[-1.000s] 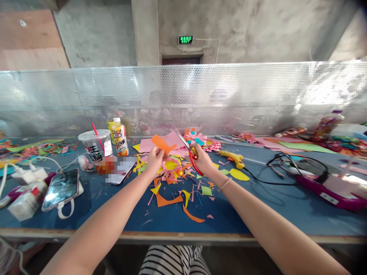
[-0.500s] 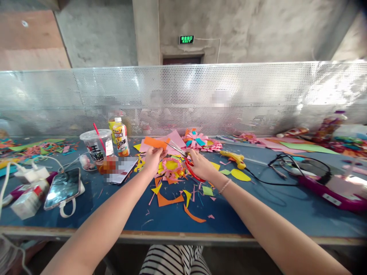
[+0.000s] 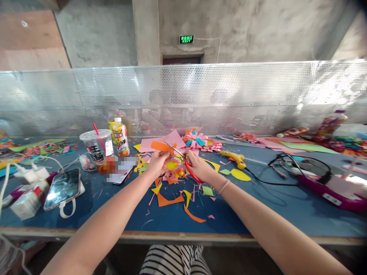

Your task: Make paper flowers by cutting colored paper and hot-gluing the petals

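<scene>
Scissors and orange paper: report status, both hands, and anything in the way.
Left fingers holding orange paper. Right fingers on red-handled scissors, blades at the paper. Yellow-centred paper flower and loose scraps close by; no obstruction seen at the blades.

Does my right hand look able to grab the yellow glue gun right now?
Probably not straight away: your right hand is holding red-handled scissors. Otherwise the way looks free: the yellow glue gun lies just to the hand's right, with only paper scraps seen between.
</scene>
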Action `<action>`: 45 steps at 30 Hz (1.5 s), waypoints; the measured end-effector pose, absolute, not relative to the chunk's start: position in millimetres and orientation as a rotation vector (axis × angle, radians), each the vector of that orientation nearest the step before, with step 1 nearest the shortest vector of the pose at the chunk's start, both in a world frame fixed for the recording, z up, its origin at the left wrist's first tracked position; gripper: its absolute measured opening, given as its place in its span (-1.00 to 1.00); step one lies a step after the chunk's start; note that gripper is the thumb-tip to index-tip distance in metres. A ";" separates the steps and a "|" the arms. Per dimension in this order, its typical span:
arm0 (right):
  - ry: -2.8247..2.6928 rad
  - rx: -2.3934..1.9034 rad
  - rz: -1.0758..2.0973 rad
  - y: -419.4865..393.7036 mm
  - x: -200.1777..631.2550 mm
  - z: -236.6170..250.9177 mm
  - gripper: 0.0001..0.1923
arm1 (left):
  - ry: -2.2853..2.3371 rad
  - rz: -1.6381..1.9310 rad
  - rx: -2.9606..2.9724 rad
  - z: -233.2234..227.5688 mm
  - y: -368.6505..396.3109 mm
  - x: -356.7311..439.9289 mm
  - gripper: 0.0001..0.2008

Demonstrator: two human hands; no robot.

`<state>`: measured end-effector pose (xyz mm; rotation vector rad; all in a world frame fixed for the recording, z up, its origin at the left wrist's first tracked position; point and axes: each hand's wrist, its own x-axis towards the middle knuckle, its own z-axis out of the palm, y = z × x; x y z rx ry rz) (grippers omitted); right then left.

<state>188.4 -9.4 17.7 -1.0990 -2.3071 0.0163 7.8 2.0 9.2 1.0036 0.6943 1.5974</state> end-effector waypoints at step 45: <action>-2.238 -1.095 -0.029 -1.7 200.3 28.6 -0.68 | 1.221 1.435 1.776 8.0 8.2 -16.7 -0.81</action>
